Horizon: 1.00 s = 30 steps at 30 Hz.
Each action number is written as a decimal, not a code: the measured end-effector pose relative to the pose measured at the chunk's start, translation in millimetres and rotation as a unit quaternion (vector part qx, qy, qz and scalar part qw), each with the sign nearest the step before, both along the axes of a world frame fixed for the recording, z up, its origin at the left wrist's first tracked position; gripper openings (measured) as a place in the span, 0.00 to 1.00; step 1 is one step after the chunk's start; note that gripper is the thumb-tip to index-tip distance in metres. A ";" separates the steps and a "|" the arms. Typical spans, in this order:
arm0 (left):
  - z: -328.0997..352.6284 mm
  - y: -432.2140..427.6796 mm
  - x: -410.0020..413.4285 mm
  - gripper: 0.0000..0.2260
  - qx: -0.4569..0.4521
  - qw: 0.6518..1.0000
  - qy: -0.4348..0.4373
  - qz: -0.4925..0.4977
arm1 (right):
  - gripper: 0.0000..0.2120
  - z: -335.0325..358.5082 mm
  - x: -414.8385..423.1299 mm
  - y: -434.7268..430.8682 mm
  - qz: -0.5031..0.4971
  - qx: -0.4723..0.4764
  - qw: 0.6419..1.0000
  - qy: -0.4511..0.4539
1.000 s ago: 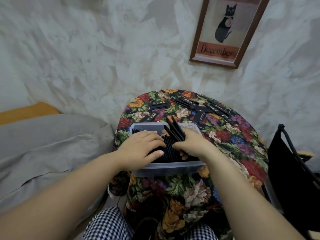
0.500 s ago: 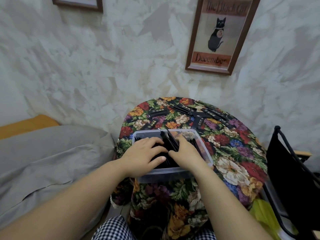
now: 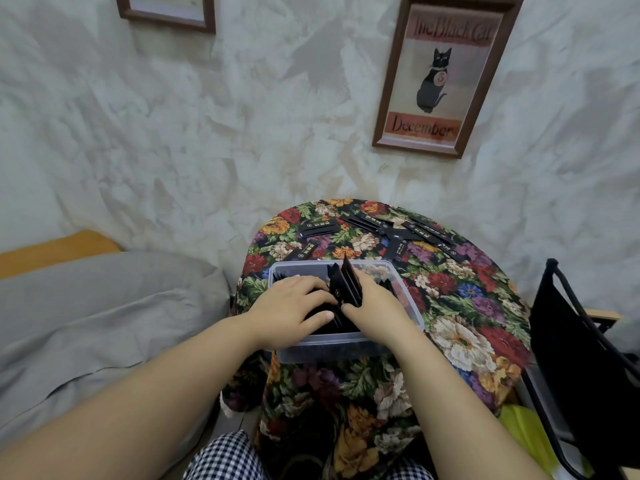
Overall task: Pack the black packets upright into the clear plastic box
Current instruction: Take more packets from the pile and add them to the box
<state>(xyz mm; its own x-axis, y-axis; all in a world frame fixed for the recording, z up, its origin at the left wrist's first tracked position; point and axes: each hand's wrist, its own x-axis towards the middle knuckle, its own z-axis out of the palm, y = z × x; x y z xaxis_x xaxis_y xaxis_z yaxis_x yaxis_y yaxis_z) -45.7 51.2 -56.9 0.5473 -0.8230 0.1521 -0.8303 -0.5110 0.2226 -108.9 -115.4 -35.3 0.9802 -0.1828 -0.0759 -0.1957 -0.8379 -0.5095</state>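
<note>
1. The clear plastic box (image 3: 332,346) is seen as smooth, translucent plastic.
2. The black packets (image 3: 341,289) are shown as thin, faintly glossy film.
3. The floral tablecloth (image 3: 460,337) is seen as matt woven cloth.
4. The wall (image 3: 207,133) is finished in rough, matt plaster.
5. The picture frame (image 3: 415,147) is made of brown wood.
6. The grey bedding (image 3: 86,323) at the left is seen as soft, matt cloth.

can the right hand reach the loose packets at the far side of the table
Probably yes: only tablecloth lies between the clear box and the loose packets, though the right hand is busy gripping upright packets.
</note>
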 end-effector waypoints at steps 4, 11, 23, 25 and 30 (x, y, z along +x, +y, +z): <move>2.0 0.2 -1.1 0.33 -0.005 1.000 0.006 -0.002 | 0.31 -2.3 -4.9 -0.6 0.009 0.024 1.000 -0.016; 12.6 -8.9 0.4 0.19 -0.010 0.997 0.064 0.045 | 0.25 -11.9 2.7 -6.0 0.011 0.015 1.000 -0.013; 19.3 -24.9 6.3 0.24 0.025 0.992 0.065 0.106 | 0.25 -13.6 1.9 -8.9 0.017 0.013 1.000 -0.020; 17.4 -24.6 8.0 0.25 0.054 0.993 0.051 0.096 | 0.27 -12.2 0.5 -7.3 0.016 0.005 0.999 -0.031; 8.1 -23.9 11.0 0.27 0.113 0.991 0.022 0.072 | 0.26 -7.0 -6.2 -5.6 0.010 0.020 0.998 -0.054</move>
